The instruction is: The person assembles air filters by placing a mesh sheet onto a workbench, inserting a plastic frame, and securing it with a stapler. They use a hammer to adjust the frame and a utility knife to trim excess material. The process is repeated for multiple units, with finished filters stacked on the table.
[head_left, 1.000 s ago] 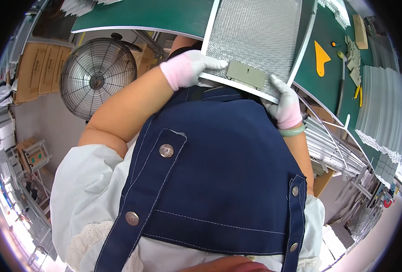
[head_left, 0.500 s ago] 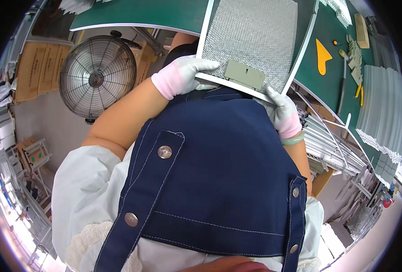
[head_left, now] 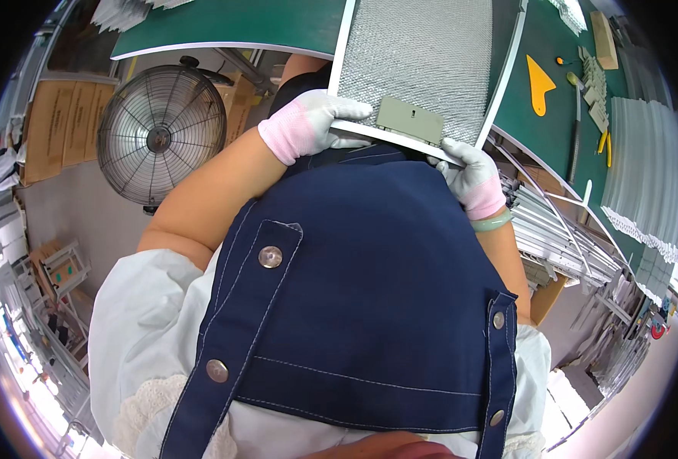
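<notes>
A white-edged rectangular frame [head_left: 404,141] lies partly over the green table, its near edge close to my apron. Silvery ribbed mesh [head_left: 423,57] fills most of it. Against the near edge, inside the frame, sits a grey-green plastic plate [head_left: 409,120] with a small dark slot. My left hand [head_left: 330,120], in a white and pink glove, grips the near left corner, thumb on top and fingers below. Gloved alike, my right hand [head_left: 467,172] pinches the near edge by the right corner, beside the plate. Its lower fingers are partly hidden by the frame.
On the green table [head_left: 518,130] at right lie a yellow scraper [head_left: 538,86], a long dark-handled tool [head_left: 574,145], grey-green plastic pieces [head_left: 595,88] and a pleated translucent stack [head_left: 645,168]. A black floor fan [head_left: 161,134] stands left, before cardboard boxes [head_left: 65,126]. Metal profiles [head_left: 564,237] are stacked below the table.
My right hand has shifted slightly left along the near edge, closer to the plate. My left hand keeps its grip on the corner. The whole view has shifted a little.
</notes>
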`<state>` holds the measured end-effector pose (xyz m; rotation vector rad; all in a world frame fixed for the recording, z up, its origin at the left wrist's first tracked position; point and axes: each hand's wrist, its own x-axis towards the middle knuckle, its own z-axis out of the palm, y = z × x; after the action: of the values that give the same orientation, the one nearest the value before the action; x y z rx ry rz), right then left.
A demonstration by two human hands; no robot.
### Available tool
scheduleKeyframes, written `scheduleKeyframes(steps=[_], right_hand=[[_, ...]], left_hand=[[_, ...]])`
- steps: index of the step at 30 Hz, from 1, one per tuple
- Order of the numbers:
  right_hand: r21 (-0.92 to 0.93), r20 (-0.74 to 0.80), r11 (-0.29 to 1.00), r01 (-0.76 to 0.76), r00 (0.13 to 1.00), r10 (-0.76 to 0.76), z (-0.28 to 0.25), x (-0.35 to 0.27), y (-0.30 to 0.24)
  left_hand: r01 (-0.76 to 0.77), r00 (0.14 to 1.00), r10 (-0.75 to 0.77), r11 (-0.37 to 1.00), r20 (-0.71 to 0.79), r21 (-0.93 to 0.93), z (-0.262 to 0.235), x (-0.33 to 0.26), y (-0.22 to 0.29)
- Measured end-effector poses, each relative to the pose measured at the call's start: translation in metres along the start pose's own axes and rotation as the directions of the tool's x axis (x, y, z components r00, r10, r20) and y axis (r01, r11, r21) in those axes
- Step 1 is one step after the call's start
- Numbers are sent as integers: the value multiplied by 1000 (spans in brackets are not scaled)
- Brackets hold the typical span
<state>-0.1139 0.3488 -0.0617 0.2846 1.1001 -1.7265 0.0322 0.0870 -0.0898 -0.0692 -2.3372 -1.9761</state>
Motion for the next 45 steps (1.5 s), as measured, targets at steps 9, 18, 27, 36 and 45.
scheduleKeyframes(steps=[9,18,27,36,45], right_hand=[[-3,-144,977,211,967,-210,20,-9,3],[-594,-15,745,303,922,-387,13,-13,-4],[-473,10,777,415,885,-466,8,-16,-2],[-379,245,882,280,950,-196,21,-24,-9],[-649,67,626,432,853,-518,5,-3,-16]], left_hand=[[-238,971,233,897,61,371,-9,-1,11],[470,810,-462,880,-360,-71,-12,10,30],[362,921,-388,821,33,-442,-19,-7,30],[287,936,-330,918,-125,-274,-38,18,46],[411,909,-414,910,-51,-52,-45,23,48]])
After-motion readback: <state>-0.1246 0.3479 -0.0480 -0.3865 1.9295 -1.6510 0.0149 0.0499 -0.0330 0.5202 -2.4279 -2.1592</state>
